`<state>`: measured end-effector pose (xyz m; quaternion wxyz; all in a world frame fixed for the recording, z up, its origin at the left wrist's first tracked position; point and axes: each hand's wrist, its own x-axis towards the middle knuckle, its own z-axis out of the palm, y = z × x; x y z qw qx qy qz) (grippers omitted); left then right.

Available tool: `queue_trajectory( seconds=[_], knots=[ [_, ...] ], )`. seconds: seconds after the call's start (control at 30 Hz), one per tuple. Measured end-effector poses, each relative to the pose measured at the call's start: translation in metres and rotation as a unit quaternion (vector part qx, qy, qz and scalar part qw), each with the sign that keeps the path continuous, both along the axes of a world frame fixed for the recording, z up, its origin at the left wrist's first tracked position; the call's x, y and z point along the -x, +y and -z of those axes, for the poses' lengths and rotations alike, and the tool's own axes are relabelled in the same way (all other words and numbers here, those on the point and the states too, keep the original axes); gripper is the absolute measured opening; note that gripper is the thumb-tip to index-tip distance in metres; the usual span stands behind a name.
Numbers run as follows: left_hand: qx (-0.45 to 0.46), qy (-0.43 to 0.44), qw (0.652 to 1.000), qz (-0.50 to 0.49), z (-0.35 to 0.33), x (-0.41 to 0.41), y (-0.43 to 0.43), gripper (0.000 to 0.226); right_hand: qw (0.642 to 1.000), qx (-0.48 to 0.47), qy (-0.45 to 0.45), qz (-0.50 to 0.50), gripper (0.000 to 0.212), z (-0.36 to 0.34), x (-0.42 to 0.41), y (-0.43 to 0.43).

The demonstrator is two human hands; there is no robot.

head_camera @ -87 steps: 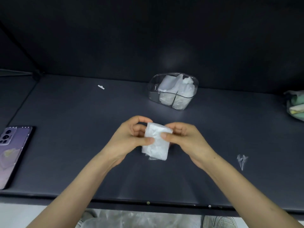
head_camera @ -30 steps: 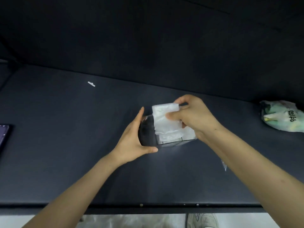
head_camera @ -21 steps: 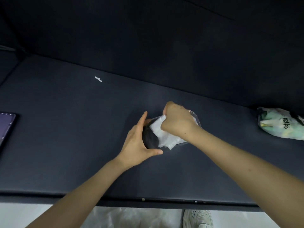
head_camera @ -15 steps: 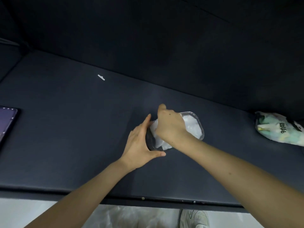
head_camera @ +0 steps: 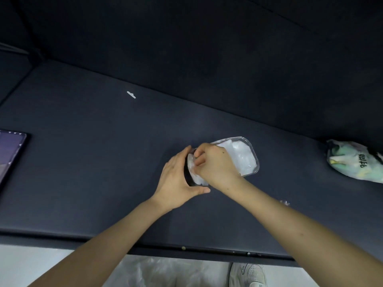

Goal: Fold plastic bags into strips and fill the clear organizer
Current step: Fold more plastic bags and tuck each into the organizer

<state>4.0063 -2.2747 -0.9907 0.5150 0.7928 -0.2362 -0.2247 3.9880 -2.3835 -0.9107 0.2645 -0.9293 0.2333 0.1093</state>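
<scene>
A phone (head_camera: 10, 154) lies at the worktop's (head_camera: 83, 162) 9 o'clock edge, cut by the frame. A white scrap (head_camera: 131, 94) sits at 11 o'clock from the hands. The left hand (head_camera: 176, 179) lays straight, closed-up fingers flat against the 9 o'clock end of the organizer (head_camera: 251, 151), with its thumb along the near wall. The organizer stands just right of centre. The right hand (head_camera: 215, 166) comes in from 5 o'clock, its fingers curled round 1 white strip (head_camera: 193, 171) that sits in the organizer's 9 o'clock end. White bags (head_camera: 242, 156) fill its 3 o'clock part. A clear scrap (head_camera: 285, 202) lies at 4 o'clock beside the right forearm. A green-and-white pack (head_camera: 356, 162) lies at 3 o'clock, well apart.
</scene>
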Motion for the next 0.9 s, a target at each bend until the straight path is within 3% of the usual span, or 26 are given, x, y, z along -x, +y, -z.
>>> queue_trajectory(
  seconds=[0.13,0.2,0.27,0.33,0.43,0.63,0.83,0.9],
  knots=[
    [-0.004,0.014,1.0,-0.004,0.001,-0.004,0.001,0.118,0.998,-0.006,-0.054,0.033,0.015,-0.018,0.009,-0.02],
    [-0.001,0.019,1.0,-0.008,0.001,-0.005,0.002,0.119,0.983,0.129,-0.129,-0.009,0.011,-0.027,0.018,-0.035],
    [0.008,0.018,1.0,-0.004,0.0,-0.007,0.003,0.119,0.946,0.25,-0.194,-0.071,0.014,-0.025,0.026,-0.05],
    [0.014,0.008,1.0,0.0,0.0,-0.008,0.003,0.116,0.931,0.283,-0.198,-0.118,0.023,-0.015,0.029,-0.063],
    [0.017,0.005,1.0,-0.004,0.002,-0.009,0.004,0.113,0.941,0.279,-0.122,-0.147,0.037,0.0,0.029,-0.073],
    [0.017,0.001,1.0,-0.001,0.002,-0.01,0.004,0.115,0.948,0.264,0.007,-0.175,0.039,0.005,0.017,-0.077],
    [0.015,-0.002,1.0,0.007,0.003,-0.013,0.008,0.116,0.975,0.113,0.006,-0.189,0.045,-0.01,0.011,-0.095],
    [0.013,-0.006,1.0,0.008,0.004,-0.015,0.009,0.116,0.971,0.128,-0.03,-0.198,0.044,-0.014,0.012,-0.102]
  ],
)
